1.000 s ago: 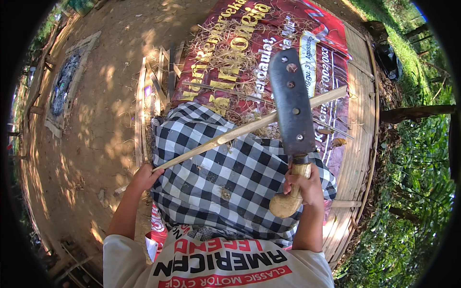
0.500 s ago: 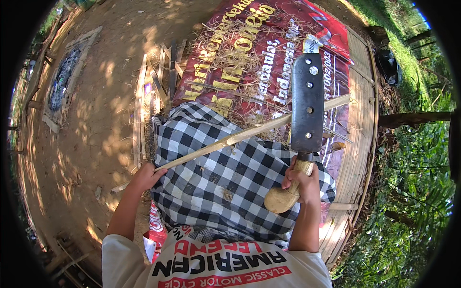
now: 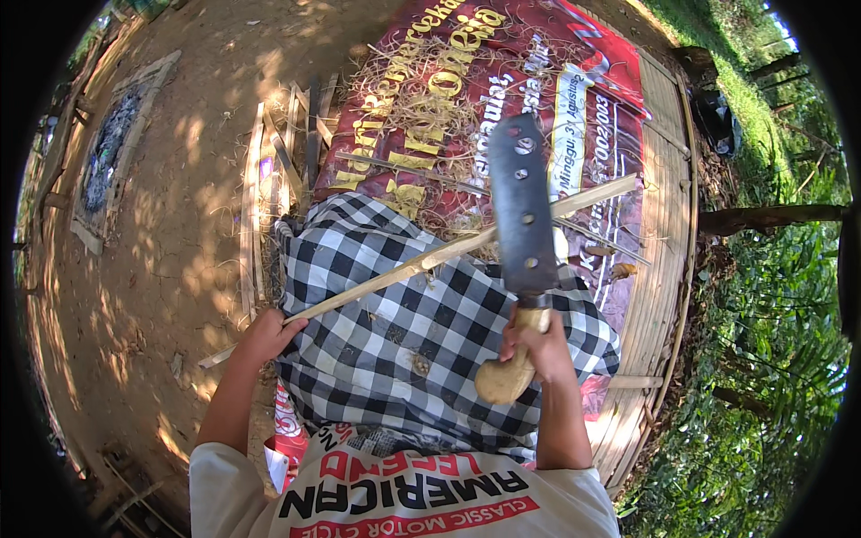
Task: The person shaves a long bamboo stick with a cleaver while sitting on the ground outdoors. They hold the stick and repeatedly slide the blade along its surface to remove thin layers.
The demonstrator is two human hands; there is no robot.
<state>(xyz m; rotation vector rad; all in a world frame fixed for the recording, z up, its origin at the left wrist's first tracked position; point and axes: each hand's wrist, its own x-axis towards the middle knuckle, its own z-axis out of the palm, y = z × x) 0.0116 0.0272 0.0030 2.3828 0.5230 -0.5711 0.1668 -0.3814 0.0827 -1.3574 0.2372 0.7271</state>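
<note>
My left hand (image 3: 272, 335) is closed round the lower left part of a long pale bamboo strip (image 3: 386, 279), which slants up to the right across my lap. In my right hand (image 3: 540, 344) is a machete (image 3: 523, 202) with a broad dark blade with several holes and a curved wooden handle (image 3: 505, 378). The blade points away from me and lies over the strip, hiding part of it; whether its edge touches the strip I cannot tell. A black-and-white checked cloth (image 3: 377, 336) covers my lap under both hands.
A red printed banner (image 3: 439, 134) strewn with curly shavings lies ahead, on a slatted bamboo platform (image 3: 659, 260). Wooden strips (image 3: 251, 215) stand at its left. Farther left, a framed pit of ash (image 3: 112, 148) sits in the dirt ground (image 3: 179, 269). Green plants (image 3: 762, 386) grow at right.
The machete has moved left along the bamboo strip with my right hand, its tip now leaning left. My left hand has stayed nearly still on the strip.
</note>
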